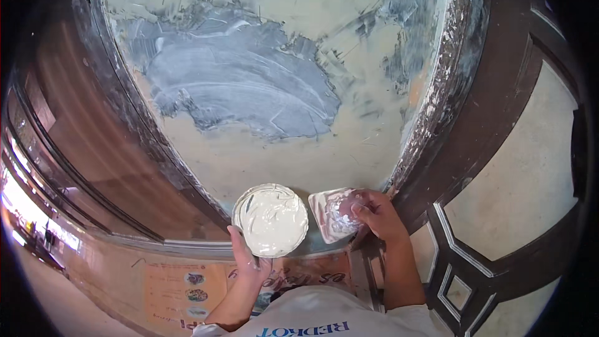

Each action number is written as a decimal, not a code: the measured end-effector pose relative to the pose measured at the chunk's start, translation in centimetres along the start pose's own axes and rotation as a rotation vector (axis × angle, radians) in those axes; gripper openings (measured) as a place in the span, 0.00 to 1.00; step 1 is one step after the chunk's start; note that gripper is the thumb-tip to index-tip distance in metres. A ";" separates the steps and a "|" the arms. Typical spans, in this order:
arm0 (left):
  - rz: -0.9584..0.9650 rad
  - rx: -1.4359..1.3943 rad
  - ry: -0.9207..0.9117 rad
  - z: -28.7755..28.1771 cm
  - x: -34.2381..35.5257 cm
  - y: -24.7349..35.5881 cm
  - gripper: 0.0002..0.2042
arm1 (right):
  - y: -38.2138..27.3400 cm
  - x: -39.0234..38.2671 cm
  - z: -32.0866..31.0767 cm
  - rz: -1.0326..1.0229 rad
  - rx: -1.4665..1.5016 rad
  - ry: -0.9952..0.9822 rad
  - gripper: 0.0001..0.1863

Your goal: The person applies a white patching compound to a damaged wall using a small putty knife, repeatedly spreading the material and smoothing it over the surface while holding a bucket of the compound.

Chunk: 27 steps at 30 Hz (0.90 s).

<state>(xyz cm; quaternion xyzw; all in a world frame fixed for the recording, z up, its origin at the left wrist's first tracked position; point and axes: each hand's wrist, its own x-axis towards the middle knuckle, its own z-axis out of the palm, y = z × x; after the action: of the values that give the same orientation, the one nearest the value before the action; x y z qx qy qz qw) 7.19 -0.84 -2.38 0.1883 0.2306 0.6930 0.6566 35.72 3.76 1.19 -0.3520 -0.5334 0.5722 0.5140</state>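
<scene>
A round tub of creamy white paste [272, 221] rests in my left hand [248, 253], the thumb up its left side and the other fingers hidden beneath. My right hand [377, 213] pinches a flat, square spreader [332, 212] with rounded corners, smeared with white and grey paste. The spreader is just right of the tub, apart from it. Beyond both hands stands a cream wall panel [299, 162], where a large smooth grey patch [237, 81] with ragged edges spreads over the left part. Neither hand touches the panel.
Dark frame strips with flaking white paint border the panel, the right strip [440, 81] most heavily. To the left is a brown glossy surface [125, 125]. Dark wooden trim [499, 150] with pale insets lies right. An orange printed sheet [181, 287] lies below.
</scene>
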 end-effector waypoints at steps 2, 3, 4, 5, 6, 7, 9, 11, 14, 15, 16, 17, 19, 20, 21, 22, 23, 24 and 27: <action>-0.001 0.017 -0.001 0.7 0.1 -1.3 0.36 | -0.5 0.0 -1.1 0.048 -0.218 -0.075 0.17; 0.004 0.036 -0.014 1.0 0.1 -1.8 0.37 | -0.9 -0.2 -1.3 0.053 -0.224 -0.076 0.17; 0.025 0.127 0.004 0.8 0.1 -2.6 0.38 | -1.4 -0.3 -1.3 0.079 -0.261 -0.076 0.15; 0.020 0.122 0.005 0.8 0.1 -3.1 0.38 | -1.7 -0.4 -1.5 0.105 -0.296 -0.072 0.13; 0.002 0.115 0.031 0.9 0.1 -3.7 0.39 | -1.8 0.0 -1.8 0.110 -0.300 -0.070 0.13; -0.016 0.108 0.057 1.1 0.0 -4.2 0.39 | -1.8 0.6 -2.2 0.141 -0.362 -0.081 0.13; 0.006 0.102 0.005 1.9 -0.2 -4.7 0.39 | -1.6 0.8 -2.8 0.175 -0.421 -0.096 0.14; 0.009 0.106 0.030 2.4 -0.4 -4.9 0.39 | -1.5 0.6 -3.0 -0.033 -0.457 -0.043 0.16; 0.026 0.060 0.035 2.2 -0.4 -4.6 0.39 | -3.6 0.2 -2.2 -0.152 -0.564 -0.103 0.15; 0.029 0.060 0.045 2.1 -0.5 -4.4 0.39 | -4.3 0.2 -1.9 -0.147 -0.561 -0.112 0.15; -0.008 0.023 0.043 2.0 -0.6 -4.1 0.39 | -4.9 0.4 -1.6 -0.148 -0.677 -0.114 0.14; -0.040 -0.012 0.040 1.8 -0.6 -3.8 0.39 | -5.4 0.5 -1.1 -0.156 -0.792 -0.120 0.14; -0.034 -0.065 0.005 1.3 -0.8 -3.5 0.38 | -6.1 0.7 0.4 -0.210 -0.862 -0.133 0.14; -0.015 -0.030 0.028 1.2 -1.0 -3.4 0.37 | -6.2 0.8 1.0 -0.262 -0.938 -0.125 0.14; 0.004 0.005 0.052 1.1 -1.1 -3.2 0.36 | -6.1 0.9 1.6 -0.262 -0.936 -0.135 0.14; 0.013 -0.023 -0.010 1.0 -1.5 -2.8 0.35 | -6.0 1.1 2.1 -0.262 -0.965 -0.125 0.13; 0.021 -0.029 -0.003 0.7 -1.5 -2.5 0.35 | -5.9 1.2 2.7 -0.264 -0.998 -0.116 0.13; 0.068 -0.041 0.006 0.5 -1.5 -2.3 0.35 | -5.7 1.2 3.1 -0.265 -1.000 -0.128 0.13; 0.115 -0.043 0.044 0.0 -1.5 -1.4 0.35 | -4.7 1.5 3.8 -0.128 -0.955 -0.049 0.12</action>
<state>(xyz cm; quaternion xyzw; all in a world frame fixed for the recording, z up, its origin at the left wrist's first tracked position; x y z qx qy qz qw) 8.45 -2.33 -3.16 0.1715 0.2188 0.7383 0.6145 32.73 3.83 6.66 -0.5014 -0.7691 0.2388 0.3164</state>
